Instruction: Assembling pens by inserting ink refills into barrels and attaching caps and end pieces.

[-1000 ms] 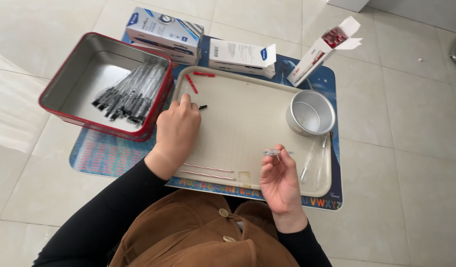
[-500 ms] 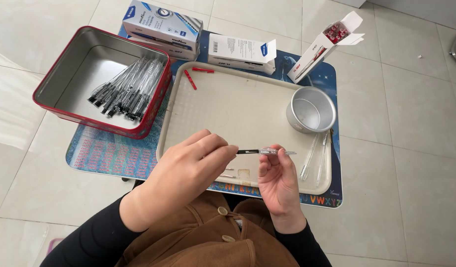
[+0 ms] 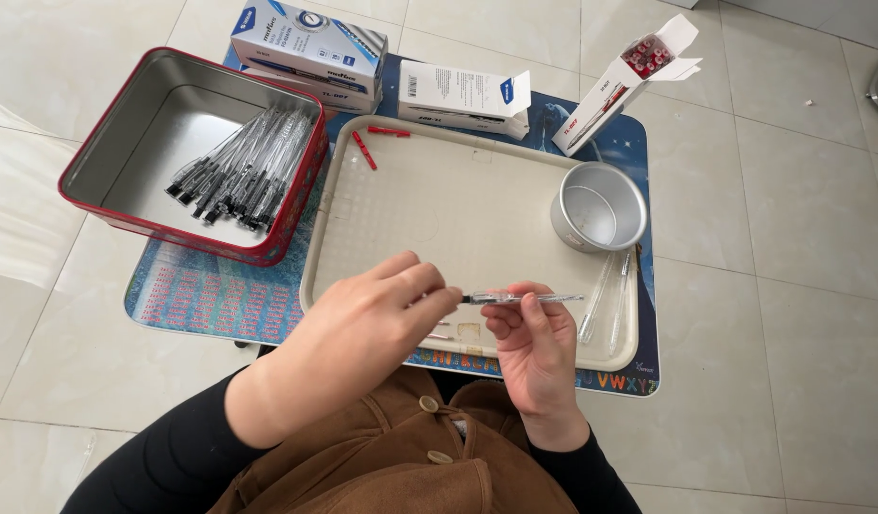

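Over the near edge of a beige plastic tray (image 3: pixel 477 205), both hands meet on one clear pen (image 3: pixel 529 299) held level. My right hand (image 3: pixel 534 347) grips its transparent barrel from below. My left hand (image 3: pixel 368 333) pinches the dark left end of the same pen between thumb and fingers. Two more clear pen barrels (image 3: pixel 606 295) lie on the tray at the right, just below a small round metal tin (image 3: pixel 599 207). Two red pen caps (image 3: pixel 363 150) rest at the tray's far left corner.
A red-rimmed metal box (image 3: pixel 110 143) at the left holds several black-tipped pens (image 3: pixel 239 171). Three cardboard pen boxes (image 3: pixel 306 43) stand along the far side, the right one (image 3: pixel 625 81) open. Everything sits on a blue printed mat (image 3: pixel 210 295) on a tiled floor.
My left hand left the tray's far left area, where it picked up a small dark piece, and came down to my right hand. It now pinches the end of the pen.
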